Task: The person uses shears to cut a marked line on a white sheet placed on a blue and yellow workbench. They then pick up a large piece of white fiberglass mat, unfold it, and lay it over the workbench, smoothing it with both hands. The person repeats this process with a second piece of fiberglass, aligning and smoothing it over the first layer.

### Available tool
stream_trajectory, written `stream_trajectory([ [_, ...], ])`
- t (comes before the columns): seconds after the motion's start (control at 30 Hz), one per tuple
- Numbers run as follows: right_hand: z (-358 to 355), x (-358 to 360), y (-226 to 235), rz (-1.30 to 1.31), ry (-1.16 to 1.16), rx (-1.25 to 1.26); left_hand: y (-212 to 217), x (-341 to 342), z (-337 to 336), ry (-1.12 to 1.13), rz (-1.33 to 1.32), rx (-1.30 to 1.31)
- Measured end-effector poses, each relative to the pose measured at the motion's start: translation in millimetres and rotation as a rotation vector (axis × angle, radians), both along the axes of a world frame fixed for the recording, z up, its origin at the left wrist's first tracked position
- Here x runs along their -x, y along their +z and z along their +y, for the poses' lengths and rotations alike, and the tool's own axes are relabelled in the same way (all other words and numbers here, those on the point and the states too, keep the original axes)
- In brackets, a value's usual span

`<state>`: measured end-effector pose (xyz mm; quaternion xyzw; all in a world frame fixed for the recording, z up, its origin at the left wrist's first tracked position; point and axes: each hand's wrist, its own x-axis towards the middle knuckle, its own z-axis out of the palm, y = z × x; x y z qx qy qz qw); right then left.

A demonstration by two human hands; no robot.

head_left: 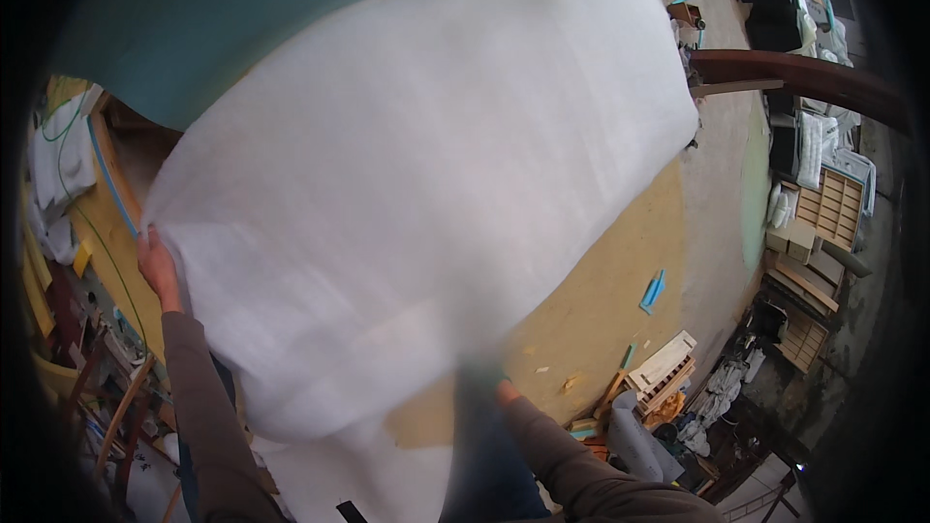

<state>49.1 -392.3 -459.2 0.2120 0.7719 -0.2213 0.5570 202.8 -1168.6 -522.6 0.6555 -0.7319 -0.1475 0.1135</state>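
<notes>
A large sheet of white fluffy wadding (436, 155) covers most of the tan worktop (605, 271), its near end hanging down over the front edge. At its left edge my left hand (159, 266) has its fingers closed on a gathered corner of the wadding. My right hand (505, 390) is low in the middle, close to the wadding's near edge and in front of my dark trousers (489, 450). Only a small part of it shows, and a blurred grey smear across the view hides its fingers. A teal foam sheet (242, 29) lies along the far side.
A blue scrap (653, 291) lies on the worktop's right part. Wooden slats (664, 368) and scrap are heaped beyond its front right. At the right are a curved brown beam (794, 77) and wooden frames (830, 208). A green cord (107, 242) hangs at the left above clutter.
</notes>
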Motion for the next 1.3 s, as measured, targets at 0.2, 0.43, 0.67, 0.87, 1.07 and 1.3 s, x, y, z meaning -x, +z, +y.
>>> stream_trajectory([
  [0.2,0,18,21,-0.103,0.211,0.099,-3,8,-2,-0.019,-0.151,-0.085],
  [0.43,-108,127,78,0.117,0.121,0.467,0,53,11,-0.080,-0.438,-0.294],
  [0.67,-336,270,36,1.400,0.721,0.534,13,76,22,-0.010,-0.288,-0.360],
  [0.87,-455,278,-52,1.372,1.019,0.266,-5,62,9,-0.033,-0.210,-0.158],
  [1.07,-447,288,-51,1.405,1.017,0.259,-28,54,-9,-0.147,-0.186,-0.274],
  [1.3,-521,230,-16,1.498,0.747,0.699,-20,69,0,-0.018,-0.152,-0.395],
])
